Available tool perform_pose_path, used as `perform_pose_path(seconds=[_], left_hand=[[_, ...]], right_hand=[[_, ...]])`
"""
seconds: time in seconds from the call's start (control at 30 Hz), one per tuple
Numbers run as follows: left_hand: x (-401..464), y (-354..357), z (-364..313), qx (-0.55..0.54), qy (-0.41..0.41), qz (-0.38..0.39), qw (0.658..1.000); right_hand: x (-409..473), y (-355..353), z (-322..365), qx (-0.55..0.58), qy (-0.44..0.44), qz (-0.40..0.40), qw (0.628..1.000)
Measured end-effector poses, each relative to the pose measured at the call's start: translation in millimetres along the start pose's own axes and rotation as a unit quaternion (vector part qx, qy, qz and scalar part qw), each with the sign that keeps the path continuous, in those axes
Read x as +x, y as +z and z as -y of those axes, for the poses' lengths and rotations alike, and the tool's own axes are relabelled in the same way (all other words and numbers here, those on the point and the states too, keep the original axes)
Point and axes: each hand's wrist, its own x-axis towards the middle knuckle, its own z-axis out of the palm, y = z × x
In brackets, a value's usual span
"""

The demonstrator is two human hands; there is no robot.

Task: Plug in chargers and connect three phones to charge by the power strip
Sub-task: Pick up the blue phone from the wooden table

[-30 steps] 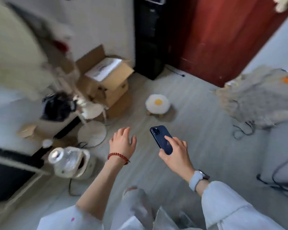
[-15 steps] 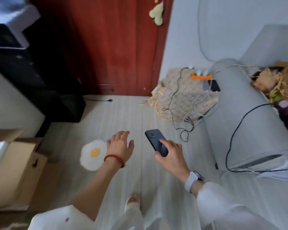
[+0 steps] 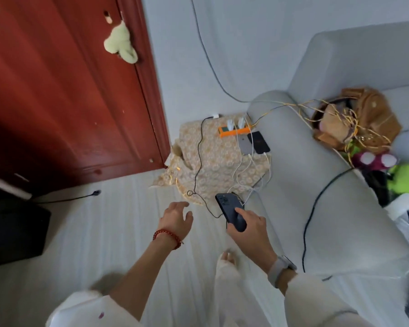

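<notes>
Between the two outstretched hands and the cloth-covered stand ahead, the dark blue phone (image 3: 230, 211) rides in the right hand (image 3: 248, 228), fingers wrapped under its lower end and the index finger laid along its back. Its camera end points forward and slightly left, so its long axis runs roughly toward the stand, and the end where a cable would go appears buried in the palm. The left hand (image 3: 176, 219) is empty, fingers loosely spread, level with the right and just to its left.

Farther on, the orange power strip (image 3: 234, 131) lies across the far part of the floral cloth (image 3: 210, 159), with two white chargers (image 3: 235, 122) standing in it. Just this side of the strip, a grey phone (image 3: 245, 145) and a black phone (image 3: 259, 142) lie side by side, each seemingly with a white cable (image 3: 250, 166) running toward it. More white cable loops over the near edge of the cloth, close to the held phone's tip, and a black cable (image 3: 198, 166) trails from a plug at the wall down across the cloth.

By my reading, two phones are in place and this is the third. The free cable ends lie ahead and a little right of the phone, so the empty left hand would have to cross over to fetch one. Which plug is free I cannot tell.
</notes>
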Motion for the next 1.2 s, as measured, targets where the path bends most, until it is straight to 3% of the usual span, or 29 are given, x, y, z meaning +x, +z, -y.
perform_pose_path(seconds=[0.3, 0.67, 0.93, 1.07, 1.2], left_hand=[[182, 4, -54, -0.030, -0.066, 0.004, 0.997], [394, 46, -17, -0.069, -0.134, 0.025, 0.988], [496, 94, 3, -0.041, -0.144, 0.015, 0.989], [519, 109, 6, 0.000, -0.160, 0.016, 0.987], [532, 108, 4, -0.008, -0.187, -0.008, 0.982]], right_hand=[[211, -10, -20, -0.068, -0.001, 0.077, 0.995], [411, 92, -48, -0.101, 0.081, 0.114, 0.985], [495, 168, -72, -0.158, 0.115, 0.130, 0.972], [508, 184, -76, -0.214, 0.109, 0.115, 0.964], [511, 186, -75, -0.259, 0.120, 0.154, 0.946]])
